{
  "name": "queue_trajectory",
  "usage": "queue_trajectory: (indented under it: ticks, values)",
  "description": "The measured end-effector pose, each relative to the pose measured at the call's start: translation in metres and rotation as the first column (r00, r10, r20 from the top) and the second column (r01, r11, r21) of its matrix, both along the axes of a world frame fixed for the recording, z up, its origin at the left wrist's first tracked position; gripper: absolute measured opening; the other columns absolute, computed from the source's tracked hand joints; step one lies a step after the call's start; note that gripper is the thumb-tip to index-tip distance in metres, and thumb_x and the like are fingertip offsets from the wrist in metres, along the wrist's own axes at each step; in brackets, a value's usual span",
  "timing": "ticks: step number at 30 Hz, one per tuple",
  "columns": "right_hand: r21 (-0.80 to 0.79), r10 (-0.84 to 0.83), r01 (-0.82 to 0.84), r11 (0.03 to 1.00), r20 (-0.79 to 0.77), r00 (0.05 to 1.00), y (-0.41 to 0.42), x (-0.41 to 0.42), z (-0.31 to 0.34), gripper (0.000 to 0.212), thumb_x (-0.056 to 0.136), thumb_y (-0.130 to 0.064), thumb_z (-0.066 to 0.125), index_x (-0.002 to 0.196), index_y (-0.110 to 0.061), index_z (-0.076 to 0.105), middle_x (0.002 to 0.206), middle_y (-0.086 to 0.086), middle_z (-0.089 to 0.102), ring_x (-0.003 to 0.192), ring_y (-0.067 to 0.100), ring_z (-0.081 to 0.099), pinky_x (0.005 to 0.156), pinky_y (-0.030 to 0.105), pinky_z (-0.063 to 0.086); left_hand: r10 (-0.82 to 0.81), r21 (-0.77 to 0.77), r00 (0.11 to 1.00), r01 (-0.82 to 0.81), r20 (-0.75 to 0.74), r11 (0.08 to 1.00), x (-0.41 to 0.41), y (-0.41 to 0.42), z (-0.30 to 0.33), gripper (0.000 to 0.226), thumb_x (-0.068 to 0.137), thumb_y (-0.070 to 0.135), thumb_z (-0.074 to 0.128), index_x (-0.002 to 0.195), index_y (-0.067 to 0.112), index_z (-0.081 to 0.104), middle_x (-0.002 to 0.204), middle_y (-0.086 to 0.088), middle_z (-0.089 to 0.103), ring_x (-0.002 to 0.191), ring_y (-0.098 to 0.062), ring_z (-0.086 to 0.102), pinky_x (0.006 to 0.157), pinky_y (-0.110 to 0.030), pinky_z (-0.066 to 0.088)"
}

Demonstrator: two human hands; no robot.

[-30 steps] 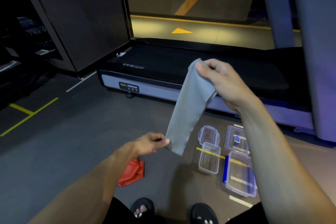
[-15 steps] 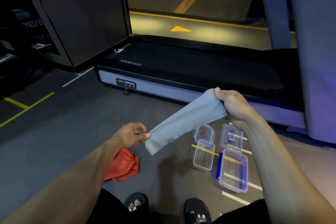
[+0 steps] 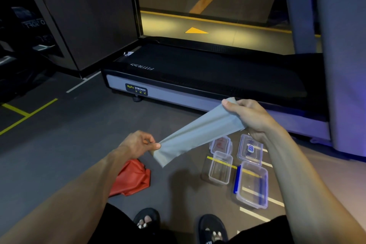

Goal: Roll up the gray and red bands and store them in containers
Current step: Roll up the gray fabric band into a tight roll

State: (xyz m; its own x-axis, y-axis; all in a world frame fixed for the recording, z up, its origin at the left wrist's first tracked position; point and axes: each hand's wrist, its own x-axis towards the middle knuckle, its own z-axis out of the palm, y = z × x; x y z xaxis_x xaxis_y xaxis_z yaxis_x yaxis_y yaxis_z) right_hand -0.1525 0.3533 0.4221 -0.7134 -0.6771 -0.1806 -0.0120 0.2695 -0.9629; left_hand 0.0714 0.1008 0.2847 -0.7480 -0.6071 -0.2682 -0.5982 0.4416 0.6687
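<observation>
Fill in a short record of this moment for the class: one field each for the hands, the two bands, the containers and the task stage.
left hand: pinches the lower end of the gray band
right hand: grips the upper end
gray band: stretched flat between both hands, unrolled
red band: crumpled on the floor
small container: open, nothing in it
large container: open, blue clip side
lids: lying beyond the containers
stage: rolling not yet begun

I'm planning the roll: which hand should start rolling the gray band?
Probably the left hand: it pinches the gray band's lower, narrower end, while the right hand grips the wide upper end as anchor.
</observation>
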Motion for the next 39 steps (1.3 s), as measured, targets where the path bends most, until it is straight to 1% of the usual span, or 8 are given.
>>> queue_trajectory:
  ticks: [8, 11, 17, 22, 26, 29, 34, 39]
  values:
    - [0.030, 0.007, -0.009, 1.000, 0.080, 0.997, 0.000, 0.002, -0.004, 0.048, 0.101, -0.037, 0.061, 0.109, 0.010, 0.070, 0.084, 0.012, 0.076, 0.068, 0.017, 0.073, 0.059, 0.027, 0.059, 0.024, -0.013, 1.000, -0.024, 0.016, 1.000, 0.004, -0.005, -0.001, 0.025, 0.079, 0.049, 0.082, 0.065, 0.030, 0.072, 0.065, 0.015, 0.072, 0.059, 0.009, 0.060, 0.067, -0.016, 0.042]
    - [0.011, -0.005, 0.005, 1.000, 0.077, 0.997, -0.002, 0.004, -0.004, 0.049, 0.104, -0.034, 0.057, 0.110, 0.014, 0.067, 0.077, 0.014, 0.073, 0.060, 0.018, 0.070, 0.048, 0.029, 0.056, 0.023, 0.006, 1.000, -0.023, 0.005, 1.000, 0.003, -0.004, -0.001, 0.025, 0.079, 0.050, 0.082, 0.065, 0.031, 0.073, 0.068, 0.014, 0.074, 0.063, 0.005, 0.063, 0.069, -0.017, 0.043]
    - [0.009, -0.078, 0.077, 0.997, 0.060, 0.995, -0.012, 0.012, -0.001, 0.043, 0.109, -0.038, 0.045, 0.086, -0.006, 0.062, 0.057, 0.001, 0.063, 0.043, 0.011, 0.059, 0.037, 0.018, 0.039, 0.023, -0.014, 1.000, -0.023, -0.014, 1.000, -0.001, 0.002, 0.007, 0.026, 0.081, 0.050, 0.079, 0.069, 0.028, 0.073, 0.067, 0.016, 0.073, 0.061, 0.011, 0.062, 0.066, -0.014, 0.042]
    - [0.010, 0.044, -0.046, 0.999, 0.120, 0.992, -0.016, 0.022, 0.007, 0.042, 0.099, -0.051, 0.058, 0.085, -0.012, 0.064, 0.062, -0.001, 0.068, 0.055, 0.012, 0.067, 0.049, 0.023, 0.048, 0.040, -0.034, 0.999, -0.041, -0.005, 0.999, -0.001, 0.001, 0.008, 0.026, 0.081, 0.051, 0.079, 0.069, 0.028, 0.074, 0.066, 0.018, 0.072, 0.067, 0.008, 0.064, 0.065, -0.014, 0.042]
    - [0.035, 0.036, -0.036, 0.999, 0.006, 0.999, -0.015, 0.019, -0.002, 0.031, 0.091, -0.035, 0.075, 0.098, -0.007, 0.063, 0.076, 0.002, 0.067, 0.059, 0.007, 0.066, 0.047, 0.019, 0.046, 0.031, -0.014, 0.999, -0.032, -0.014, 0.999, 0.000, -0.001, 0.007, 0.026, 0.080, 0.050, 0.081, 0.070, 0.027, 0.074, 0.068, 0.016, 0.073, 0.072, 0.001, 0.067, 0.070, -0.017, 0.044]
    - [0.031, -0.004, 0.004, 1.000, -0.001, 1.000, -0.014, 0.015, -0.008, 0.044, 0.092, -0.039, 0.074, 0.111, -0.001, 0.064, 0.083, 0.006, 0.068, 0.068, 0.014, 0.065, 0.053, 0.024, 0.050, 0.030, -0.005, 0.999, -0.030, -0.018, 1.000, 0.002, -0.001, 0.007, 0.026, 0.080, 0.051, 0.081, 0.070, 0.028, 0.075, 0.070, 0.015, 0.074, 0.076, -0.001, 0.069, 0.073, -0.019, 0.046]
    - [0.009, 0.063, -0.064, 0.998, 0.053, 0.997, -0.010, 0.011, -0.013, 0.035, 0.099, -0.038, 0.064, 0.097, -0.003, 0.071, 0.079, 0.006, 0.075, 0.067, 0.013, 0.071, 0.058, 0.025, 0.055, 0.026, -0.013, 1.000, -0.026, -0.012, 1.000, 0.003, -0.002, 0.006, 0.027, 0.079, 0.053, 0.080, 0.070, 0.028, 0.075, 0.072, 0.014, 0.075, 0.080, -0.003, 0.070, 0.077, -0.021, 0.047]
    - [-0.002, 0.080, -0.080, 0.997, 0.048, 0.996, -0.010, 0.010, -0.015, 0.040, 0.100, -0.036, 0.063, 0.102, 0.003, 0.072, 0.088, 0.015, 0.074, 0.080, 0.024, 0.069, 0.071, 0.035, 0.054, 0.033, -0.029, 0.999, -0.034, -0.007, 0.999, 0.003, -0.003, 0.005, 0.027, 0.077, 0.056, 0.080, 0.067, 0.031, 0.074, 0.072, 0.014, 0.075, 0.079, -0.004, 0.070, 0.076, -0.021, 0.048]
